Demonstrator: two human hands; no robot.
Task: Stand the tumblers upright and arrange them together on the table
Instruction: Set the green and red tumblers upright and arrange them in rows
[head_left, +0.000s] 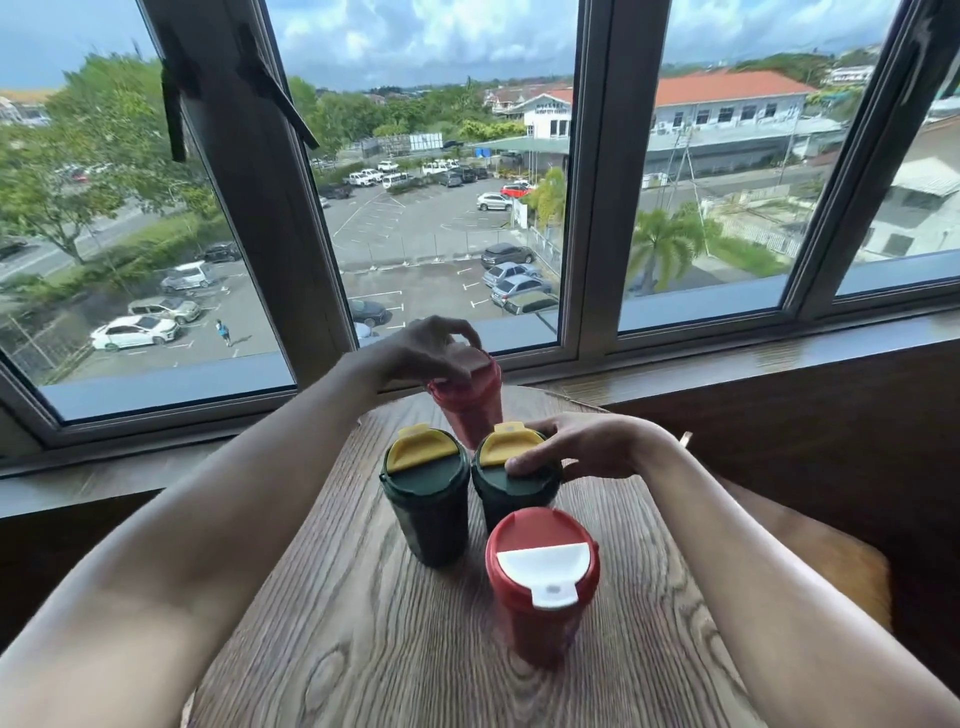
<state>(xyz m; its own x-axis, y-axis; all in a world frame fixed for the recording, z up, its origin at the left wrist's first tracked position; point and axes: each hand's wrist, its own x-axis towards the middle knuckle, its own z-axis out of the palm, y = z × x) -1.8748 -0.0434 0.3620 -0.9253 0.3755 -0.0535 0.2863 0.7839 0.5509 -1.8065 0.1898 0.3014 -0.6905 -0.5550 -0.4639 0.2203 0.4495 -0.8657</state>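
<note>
Several tumblers stand close together on the round wooden table (374, 639). A dark green tumbler with a yellow flap (426, 499) stands upright at the left. Beside it a second green tumbler (506, 488) stands upright, with my right hand (576, 447) gripping its lid from the right. At the far side a red tumbler (470, 400) is slightly tilted and blurred, with my left hand (431, 351) closed over its top. Nearest me stands a red tumbler with a white flap (540, 577), upright and untouched.
A wooden window ledge (753, 364) runs behind the table, with large windows (447, 182) above it. An orange-brown seat (831, 561) sits to the right of the table. The table's near half is bare wood.
</note>
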